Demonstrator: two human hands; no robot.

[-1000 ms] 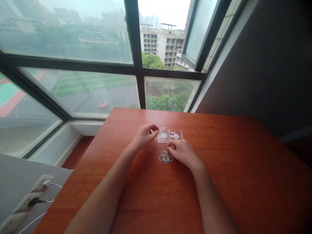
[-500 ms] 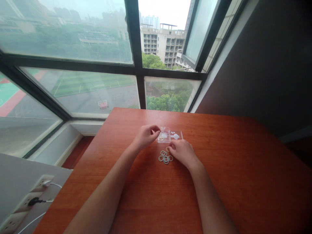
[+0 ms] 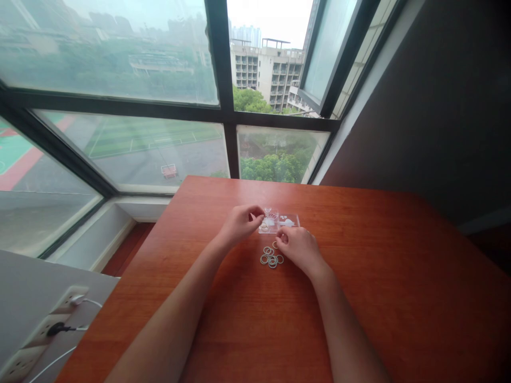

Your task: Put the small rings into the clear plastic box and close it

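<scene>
A small clear plastic box [image 3: 288, 223] lies with its lid folded back at the middle of the table, with a white printed shape on one half. A few pale rings [image 3: 264, 227] sit in its left half. Fingers pinched, my left hand [image 3: 241, 221] reaches the box's left edge; what its fingertips hold is too small to make out. My right hand [image 3: 299, 246] is curled closed just in front of the box. Against its fingertips is a single ring [image 3: 273, 247], and whether it is gripped cannot be seen. Several pale rings [image 3: 272, 260] lie in a loose pile nearer me.
The reddish-brown wooden table [image 3: 255, 324] has its far edge by a dark-framed window [image 3: 230, 114]. At the lower left, wall sockets [image 3: 50, 327] hold a white plug and a black plug with cables. A dark wall [image 3: 431, 106] rises on the right.
Both hands stay almost in place, with only a slight shift of the fingers. The box, the pile and the single ring look the same.
</scene>
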